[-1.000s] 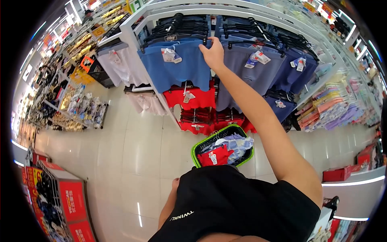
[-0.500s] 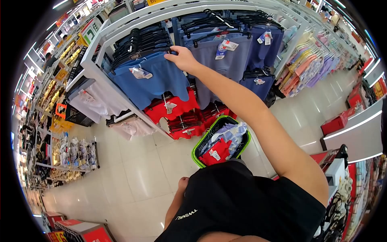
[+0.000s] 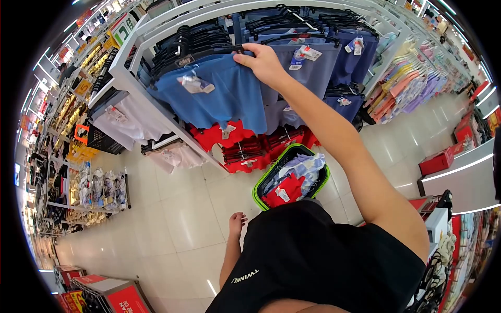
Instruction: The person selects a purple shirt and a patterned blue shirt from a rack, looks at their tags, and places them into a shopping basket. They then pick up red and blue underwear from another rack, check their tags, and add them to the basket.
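My right hand is closed on the right end of a black clip hanger at the front of the rack. From it hang blue shorts with a white paper tag, tilted and pulled forward of the row. My left hand hangs low by my side over the floor, fingers loosely bent and apart, with nothing in it. On the floor at my feet stands a black basket with a green rim. Inside lie a red garment and a blue-and-white patterned garment.
The white rack frame holds greyish-blue shorts, navy shorts and, lower, red garments. Pale garments hang at its left end. Pastel clothes stand right, a red box beyond. A red-and-white display is lower left.
My right hand has pulled the blue shorts and hanger forward and up from the row. My left hand has come farther into view with its fingers showing.
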### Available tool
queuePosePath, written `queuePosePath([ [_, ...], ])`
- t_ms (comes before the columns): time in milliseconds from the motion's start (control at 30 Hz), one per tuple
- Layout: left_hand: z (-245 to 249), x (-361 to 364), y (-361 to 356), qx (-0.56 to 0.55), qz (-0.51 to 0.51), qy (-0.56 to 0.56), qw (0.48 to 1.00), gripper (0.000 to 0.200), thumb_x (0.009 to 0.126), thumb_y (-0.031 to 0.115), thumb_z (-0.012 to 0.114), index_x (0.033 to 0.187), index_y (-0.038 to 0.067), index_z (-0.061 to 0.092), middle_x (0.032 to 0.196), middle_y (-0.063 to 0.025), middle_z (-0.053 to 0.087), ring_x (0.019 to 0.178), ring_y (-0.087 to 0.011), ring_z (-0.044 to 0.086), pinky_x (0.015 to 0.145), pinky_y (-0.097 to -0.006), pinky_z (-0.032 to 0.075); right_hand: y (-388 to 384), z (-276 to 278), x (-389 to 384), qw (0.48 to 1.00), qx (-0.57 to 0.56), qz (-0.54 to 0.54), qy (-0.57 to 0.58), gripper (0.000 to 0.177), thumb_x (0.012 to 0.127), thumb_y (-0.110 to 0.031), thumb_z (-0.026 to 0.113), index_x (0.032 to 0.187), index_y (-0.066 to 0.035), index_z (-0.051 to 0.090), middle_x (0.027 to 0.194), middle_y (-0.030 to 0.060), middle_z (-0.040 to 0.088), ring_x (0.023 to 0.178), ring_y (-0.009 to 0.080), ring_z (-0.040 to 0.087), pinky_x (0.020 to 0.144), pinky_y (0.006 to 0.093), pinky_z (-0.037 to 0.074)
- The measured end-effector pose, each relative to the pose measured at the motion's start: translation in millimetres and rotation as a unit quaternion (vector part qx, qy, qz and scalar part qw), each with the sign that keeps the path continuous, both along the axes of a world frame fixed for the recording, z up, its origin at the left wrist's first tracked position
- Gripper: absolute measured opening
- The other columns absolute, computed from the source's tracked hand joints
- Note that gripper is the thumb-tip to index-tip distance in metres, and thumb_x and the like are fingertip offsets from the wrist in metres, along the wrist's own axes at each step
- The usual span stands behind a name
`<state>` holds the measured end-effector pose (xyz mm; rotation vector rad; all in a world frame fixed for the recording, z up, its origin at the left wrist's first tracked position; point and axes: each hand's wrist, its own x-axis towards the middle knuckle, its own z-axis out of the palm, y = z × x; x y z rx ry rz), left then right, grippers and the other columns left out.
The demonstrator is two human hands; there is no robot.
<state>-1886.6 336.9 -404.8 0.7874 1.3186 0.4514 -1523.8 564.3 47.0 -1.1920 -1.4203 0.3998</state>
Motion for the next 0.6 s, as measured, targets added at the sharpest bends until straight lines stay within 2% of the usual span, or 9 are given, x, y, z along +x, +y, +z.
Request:
queuePosePath([
  [67, 32, 5, 9, 0.024, 0.037, -0.003, 0.999, 0.027, 0.092, 0.021, 0.048, 0.109, 0.004, 0.059, 0.096, -0.0080, 0.066, 0.082, -0.0173, 0.065, 0.067, -0.0282, 0.048, -16, -6, 0, 0.999, -0.010, 0.036, -0.019, 0.025, 0.085, -0.016, 0.068, 0.103, 0.001, 0.067, 0.088, 0.0014, 0.066, 0.082, 0.0070, 0.056, 0.076, 0.0226, 0.044],
  [100, 43, 6, 17, 0.041, 0.060, -0.009, 0.997, 0.027, 0.092, 0.021, 0.048, 0.108, 0.004, 0.059, 0.097, -0.0076, 0.066, 0.083, -0.0170, 0.065, 0.068, -0.0285, 0.048, -27, -8, -4, 0.999, 0.016, 0.033, -0.010, 0.029, 0.082, -0.024, 0.071, 0.098, 0.001, 0.067, 0.084, 0.0113, 0.068, 0.074, 0.0149, 0.060, 0.071, 0.0292, 0.047],
  [167, 66, 9, 36, 0.085, 0.104, -0.022, 0.991, 0.027, 0.093, 0.023, 0.049, 0.109, 0.004, 0.059, 0.099, -0.0070, 0.066, 0.087, -0.0167, 0.065, 0.071, -0.0286, 0.048, -50, -16, -8, 0.997, -0.018, 0.073, 0.031, 0.026, 0.082, -0.018, 0.071, 0.098, 0.002, 0.066, 0.082, 0.0082, 0.066, 0.074, 0.0124, 0.057, 0.070, 0.0282, 0.046],
  [233, 111, 16, 56, 0.152, 0.149, -0.049, 0.976, 0.031, 0.094, 0.029, 0.050, 0.112, 0.004, 0.058, 0.104, -0.0071, 0.066, 0.093, -0.0168, 0.063, 0.075, -0.0288, 0.047, -76, -22, -12, 0.994, -0.023, 0.100, 0.047, 0.023, 0.083, -0.015, 0.070, 0.098, 0.002, 0.066, 0.080, 0.0044, 0.063, 0.075, 0.0096, 0.053, 0.070, 0.0263, 0.044],
  [267, 138, 22, 65, 0.193, 0.173, -0.067, 0.964, 0.035, 0.095, 0.032, 0.051, 0.115, 0.005, 0.057, 0.107, -0.0072, 0.066, 0.096, -0.0169, 0.062, 0.078, -0.0292, 0.047, -92, -22, -10, 0.989, -0.077, 0.114, 0.050, 0.024, 0.086, -0.016, 0.068, 0.101, 0.003, 0.066, 0.089, 0.0001, 0.064, 0.081, 0.0055, 0.054, 0.074, 0.0228, 0.044],
  [333, 170, 24, 90, 0.232, 0.214, -0.125, 0.941, 0.047, 0.096, 0.041, 0.051, 0.125, 0.004, 0.051, 0.117, -0.0098, 0.062, 0.108, -0.0198, 0.058, 0.090, -0.0321, 0.042, -117, -22, -8, 0.985, -0.116, 0.114, 0.055, 0.023, 0.086, -0.015, 0.068, 0.101, 0.003, 0.067, 0.089, 0.0002, 0.064, 0.080, 0.0055, 0.054, 0.074, 0.0223, 0.044],
  [400, 219, 35, 103, 0.307, 0.216, -0.141, 0.916, 0.056, 0.097, 0.044, 0.048, 0.134, 0.003, 0.042, 0.129, -0.0130, 0.055, 0.121, -0.0232, 0.050, 0.103, -0.0367, 0.033, -138, -26, -1, 0.980, -0.134, 0.124, 0.081, 0.023, 0.086, -0.013, 0.068, 0.101, 0.003, 0.067, 0.089, 0.0006, 0.064, 0.081, 0.0058, 0.055, 0.074, 0.0222, 0.045],
  [467, 257, 50, 108, 0.375, 0.209, -0.181, 0.885, 0.061, 0.098, 0.044, 0.046, 0.140, 0.001, 0.034, 0.140, -0.0154, 0.045, 0.131, -0.0257, 0.041, 0.110, -0.0393, 0.025, -153, -31, 10, 0.971, -0.159, 0.145, 0.107, 0.022, 0.085, -0.012, 0.068, 0.101, 0.003, 0.067, 0.090, 0.0011, 0.065, 0.081, 0.0060, 0.056, 0.074, 0.0220, 0.045],
  [600, 286, 80, 104, 0.465, 0.178, -0.194, 0.845, 0.067, 0.097, 0.045, 0.046, 0.142, -0.002, 0.029, 0.143, -0.0143, 0.039, 0.134, -0.0250, 0.036, 0.111, -0.0392, 0.025, -182, -38, 42, 0.918, -0.203, 0.159, 0.300, 0.024, 0.084, -0.010, 0.069, 0.104, 0.003, 0.064, 0.095, 0.0062, 0.066, 0.085, 0.0103, 0.062, 0.079, 0.0242, 0.049],
])
